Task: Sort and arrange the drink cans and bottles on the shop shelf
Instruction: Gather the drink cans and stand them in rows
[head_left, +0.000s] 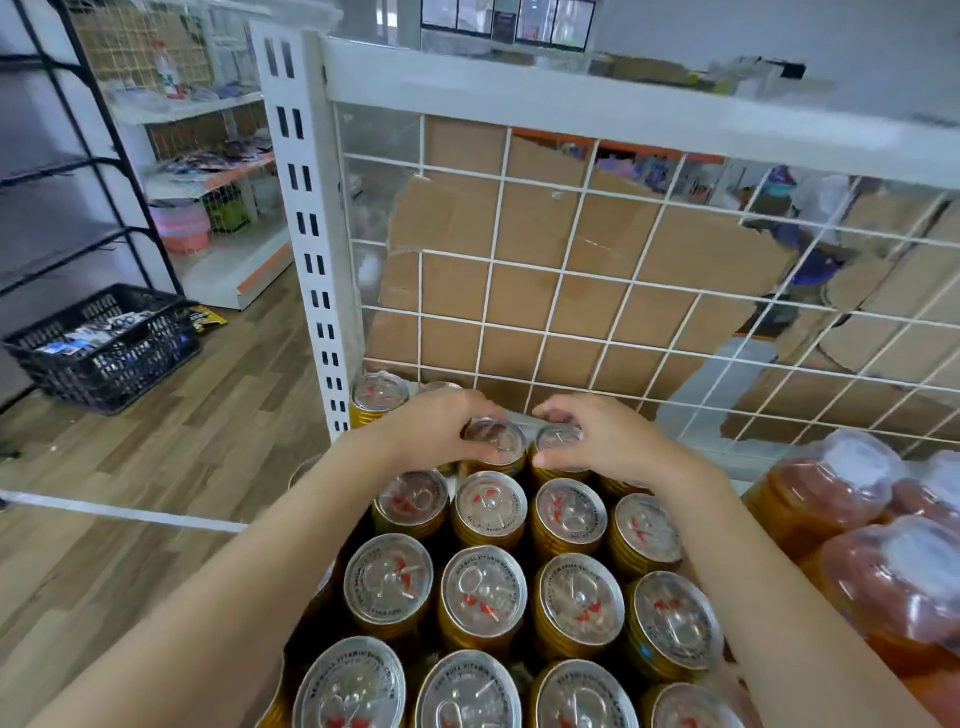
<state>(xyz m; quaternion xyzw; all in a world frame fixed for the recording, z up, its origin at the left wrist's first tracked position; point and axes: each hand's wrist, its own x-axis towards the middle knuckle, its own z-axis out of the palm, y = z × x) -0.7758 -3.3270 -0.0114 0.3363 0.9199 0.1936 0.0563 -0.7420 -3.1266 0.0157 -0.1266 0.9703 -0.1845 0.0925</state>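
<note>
While each hand works at the back edge of the shelf (306, 234), the step in hand looks like seating two gold cans into the rearmost row, just in front of the wire grid (571, 291) with cardboard (519, 249) behind it. To do it well, I would keep both cans upright and bring them down straight rather than dragging them, since the block of cans (488, 592) in front stands packed rim to rim and a tilted base could topple a neighbour. They should line up with the columns below them and close toward the lone can (379, 395) in the back left corner, so the row runs even along the grid. The shrink-wrapped bottles (831, 488) of orange drink sit toward the right edge, near the cans but apart from the two being handled, and need no touching for this step. As for the grip: the left hand (441, 426) has fingers and thumb curled narrowly round the silver rim of the left can (496, 441), and the right hand (602, 441) holds the right can (560, 440) the same way, thumb at the near side and fingers over the far side. The two cans are just beside each other, nearly touching. Whether their bases rest on the shelf or hang slightly above it I cannot tell, because the front rows hide them.
</note>
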